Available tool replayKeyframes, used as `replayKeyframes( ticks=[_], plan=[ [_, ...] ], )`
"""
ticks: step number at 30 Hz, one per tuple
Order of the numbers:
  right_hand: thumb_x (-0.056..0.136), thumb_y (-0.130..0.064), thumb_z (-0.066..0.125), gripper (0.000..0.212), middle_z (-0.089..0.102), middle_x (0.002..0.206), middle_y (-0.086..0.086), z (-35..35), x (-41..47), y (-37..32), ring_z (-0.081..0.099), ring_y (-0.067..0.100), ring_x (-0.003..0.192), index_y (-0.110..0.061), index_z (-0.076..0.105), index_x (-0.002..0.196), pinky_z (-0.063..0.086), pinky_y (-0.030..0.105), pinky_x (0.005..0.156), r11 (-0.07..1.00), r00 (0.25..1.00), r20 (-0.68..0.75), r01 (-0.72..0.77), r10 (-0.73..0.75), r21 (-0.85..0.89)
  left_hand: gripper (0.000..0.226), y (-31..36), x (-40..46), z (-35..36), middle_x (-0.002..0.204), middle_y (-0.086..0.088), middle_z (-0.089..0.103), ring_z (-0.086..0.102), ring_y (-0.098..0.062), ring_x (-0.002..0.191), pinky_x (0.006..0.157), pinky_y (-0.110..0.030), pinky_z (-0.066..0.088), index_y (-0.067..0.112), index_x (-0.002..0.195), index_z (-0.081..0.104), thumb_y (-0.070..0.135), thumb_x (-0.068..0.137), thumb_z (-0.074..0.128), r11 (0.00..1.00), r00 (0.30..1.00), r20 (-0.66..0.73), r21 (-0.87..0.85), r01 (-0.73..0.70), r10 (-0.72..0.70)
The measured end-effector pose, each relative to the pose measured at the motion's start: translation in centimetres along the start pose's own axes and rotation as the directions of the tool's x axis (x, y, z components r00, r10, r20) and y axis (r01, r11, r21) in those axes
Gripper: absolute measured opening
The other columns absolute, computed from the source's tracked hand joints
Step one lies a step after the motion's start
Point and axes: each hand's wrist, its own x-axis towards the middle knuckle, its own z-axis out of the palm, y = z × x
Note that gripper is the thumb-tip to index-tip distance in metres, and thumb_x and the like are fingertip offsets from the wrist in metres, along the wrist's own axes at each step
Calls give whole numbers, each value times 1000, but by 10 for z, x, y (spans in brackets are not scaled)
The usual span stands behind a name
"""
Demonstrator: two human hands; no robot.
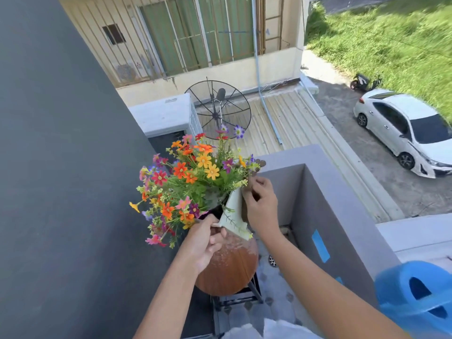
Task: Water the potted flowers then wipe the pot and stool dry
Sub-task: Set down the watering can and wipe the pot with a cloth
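Note:
A bunch of colourful flowers (193,177) fills a dark pot (216,210) that is tilted and held above the stool. My left hand (205,241) grips the pot at its near rim. My right hand (260,201) presses a white leaf-printed cloth (234,214) against the pot's right side. Most of the pot is hidden by flowers, cloth and hands. Below it stands the stool (227,270), with a round wooden top carrying water droplets and black metal legs. A blue watering can (415,297) sits at the bottom right.
A dark wall (61,167) runs along the left. A grey balcony parapet (330,192) with blue tape closes the right. A floor drain (272,261) lies beside the stool. Beyond are an air-conditioner unit (166,113), a satellite dish (217,108) and a white car (403,128).

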Motion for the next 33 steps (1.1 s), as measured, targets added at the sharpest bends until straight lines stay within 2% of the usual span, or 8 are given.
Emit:
replayKeyframes(
  ticks=[7, 10, 15, 19, 21, 24, 28, 33],
  plan=[
    [89, -4, 63, 29, 58, 108, -12, -9, -62, 22, 57, 4, 105, -16, 75, 112, 44, 15, 87, 970, 941, 248, 243, -231, -18, 3, 11, 5, -10, 57, -8, 49, 27, -6, 33, 28, -17, 18, 8, 94, 44, 5, 94, 42, 997, 999, -43, -73, -31, 28],
    [86, 3, 64, 31, 59, 100, -4, -12, -70, 24, 60, 14, 95, -16, 76, 107, 47, 23, 77, 974, 948, 238, 225, -212, -28, 10, 13, 1, -8, 57, -7, 49, 25, -6, 34, 30, -17, 17, 9, 87, 45, 6, 96, 40, 998, 999, -27, -60, -28, 26],
    [90, 0, 63, 25, 61, 106, 2, -6, -52, 2, 61, 13, 102, -10, 75, 109, 48, 22, 85, 977, 970, 124, 203, -209, 56, 11, 8, 1, -2, 57, -5, 48, 24, -7, 33, 31, -19, 16, 10, 86, 46, 10, 96, 42, 1000, 1000, -12, -5, -19, 18],
    [87, 7, 62, 33, 58, 110, 2, -8, -42, 1, 60, 19, 104, -12, 74, 111, 52, 33, 87, 959, 951, 149, 280, -272, -35, 21, 10, 0, -1, 51, 1, 43, 21, -7, 34, 34, -20, 13, 12, 77, 44, 15, 98, 42, 999, 1000, -28, 50, 11, -9],
    [90, 5, 58, 30, 58, 111, 4, -13, -48, 3, 60, 17, 106, -11, 74, 109, 52, 29, 88, 915, 900, 217, 399, -378, -60, 23, 14, -2, -2, 51, 3, 40, 20, -7, 34, 36, -21, 13, 14, 76, 43, 16, 99, 41, 998, 999, -31, 58, 26, -24],
    [89, -6, 48, 32, 54, 114, 1, -20, -58, 5, 54, 5, 107, -10, 75, 107, 39, 7, 94, 866, 834, 308, 497, -458, -56, 23, 17, -2, -5, 48, 5, 39, 19, -6, 33, 36, -21, 12, 17, 77, 44, 18, 100, 42, 999, 998, -49, 20, 39, -38],
    [79, 17, 54, 47, 55, 120, -1, -24, -62, 30, 56, 8, 113, -13, 76, 107, 44, 15, 97, 883, 846, 341, 461, -409, -85, 23, 17, -1, -6, 50, 4, 37, 18, -6, 33, 31, -19, 15, 18, 76, 42, 17, 99, 42, 997, 998, 5, -57, 60, -59],
    [74, 23, 55, 43, 59, 106, -7, -26, -64, 43, 57, -1, 105, -5, 74, 100, 48, 20, 88, 972, 964, 171, 220, -203, -86, 32, 18, -1, -3, 50, 4, 36, 19, -7, 33, 33, -20, 14, 18, 68, 36, 14, 100, 38, 993, 998, 13, -103, 57, -56]
  ],
)
